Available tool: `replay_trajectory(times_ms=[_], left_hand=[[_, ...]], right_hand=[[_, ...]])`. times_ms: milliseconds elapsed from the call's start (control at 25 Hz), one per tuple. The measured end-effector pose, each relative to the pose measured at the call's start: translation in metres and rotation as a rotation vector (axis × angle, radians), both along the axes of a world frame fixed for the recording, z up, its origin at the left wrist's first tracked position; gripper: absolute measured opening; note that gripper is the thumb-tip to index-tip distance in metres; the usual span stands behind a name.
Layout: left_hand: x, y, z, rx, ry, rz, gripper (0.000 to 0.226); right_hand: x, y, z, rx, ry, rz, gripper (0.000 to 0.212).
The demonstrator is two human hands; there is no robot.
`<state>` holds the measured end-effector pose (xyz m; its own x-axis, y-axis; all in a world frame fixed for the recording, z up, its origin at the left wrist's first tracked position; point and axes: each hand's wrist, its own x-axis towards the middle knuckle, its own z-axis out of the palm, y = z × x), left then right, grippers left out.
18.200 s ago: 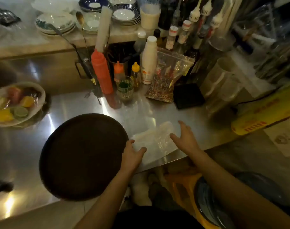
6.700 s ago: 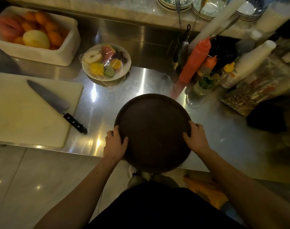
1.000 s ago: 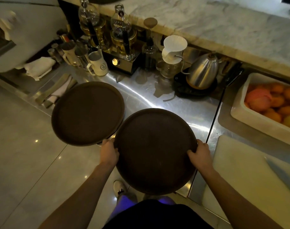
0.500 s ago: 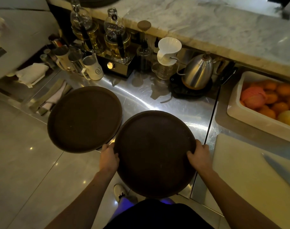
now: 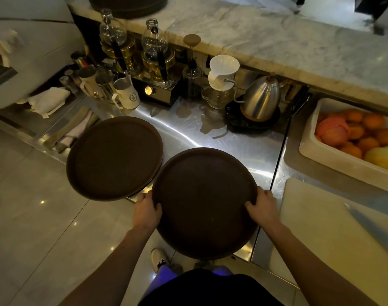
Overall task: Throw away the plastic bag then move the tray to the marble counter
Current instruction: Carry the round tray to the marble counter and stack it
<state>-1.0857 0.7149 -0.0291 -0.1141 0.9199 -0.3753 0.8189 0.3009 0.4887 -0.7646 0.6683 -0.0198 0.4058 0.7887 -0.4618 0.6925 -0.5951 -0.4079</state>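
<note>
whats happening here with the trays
A person grips a round brown tray by its rim, left hand on one side and right hand on the other, holding it over the steel counter edge. A second brown tray sits beside it. The marble counter lies beyond the coffee gear; the tray isn't there yet.

Dark brown tray (image 5: pixel 205 202); grey-veined white marble counter (image 5: pixel 277 38)

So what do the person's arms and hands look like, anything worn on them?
Both forearms are bare up to the bottom edge of the head view; no sleeves show. The left hand and right hand have no gloves, and no watch, ring or wristband shows in the dim light. Lower down, a black garment covers the torso.
</note>
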Motion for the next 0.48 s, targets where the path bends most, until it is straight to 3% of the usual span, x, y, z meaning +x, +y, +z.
replay_trajectory(times_ms=[480], left_hand=[[-0.054,-0.025,0.025,0.163,-0.24,0.106,0.052]], right_hand=[[-0.101,0.003,0.053,0.268,-0.032,0.284,0.071]])
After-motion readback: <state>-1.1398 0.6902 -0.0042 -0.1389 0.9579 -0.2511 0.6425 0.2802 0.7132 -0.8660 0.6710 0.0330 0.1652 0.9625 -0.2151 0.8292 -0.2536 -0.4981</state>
